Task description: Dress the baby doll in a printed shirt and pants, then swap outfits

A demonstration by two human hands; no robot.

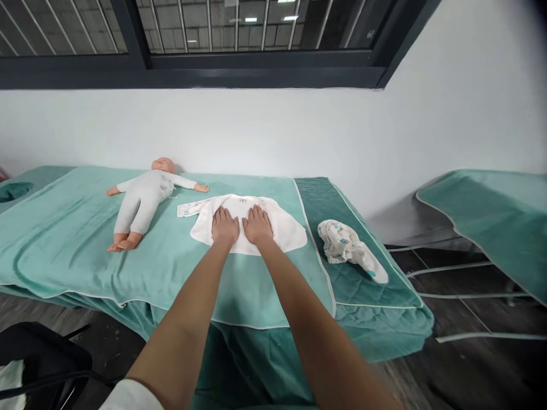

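Note:
A small white baby top (282, 219) lies spread on the green blanket, with one patterned sleeve (188, 209) reaching out to the left. My left hand (224, 226) rests flat on its left half, fingers stretched forward. Just beside it, my right hand (258, 225) lies flat on the middle of the cloth, palm down. Neither hand grips anything. To the left, a baby doll (145, 196) in a pale bodysuit is on its back, arms spread and feet toward me. A bunched white garment with green print (348, 247) sits at the right.
The green blanket (85, 228) covers a bed against a white wall (265, 131). A darker quilted cover (363, 295) shows at the bed's right end. Past a gap stands another green-covered surface (499, 210) near metal bars. A black chair (47, 353) is at lower left.

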